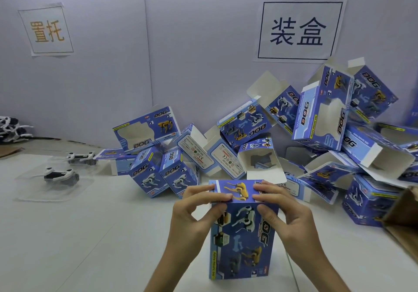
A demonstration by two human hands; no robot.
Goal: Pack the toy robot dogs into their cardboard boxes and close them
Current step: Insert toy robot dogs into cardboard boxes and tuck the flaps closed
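gripping a blue box (243, 235) upright, long axis vertical, left hand (194, 210) and right hand (287, 215) pinching its top flap

One wide-angle view, worn on the person's head, looks forward and down over the table (67, 235). It sits close above the box (243, 230), which stands low in the middle of the frame. The left hand (194, 210) and right hand (287, 215) grip the box's top, and both forearms enter from the bottom edge. Beyond the box the camera faces the wall (203, 43) squarely. The pile (294, 133) of boxes lies farther off, behind the box and to its right. A toy dog (61, 174) lies well to its left.
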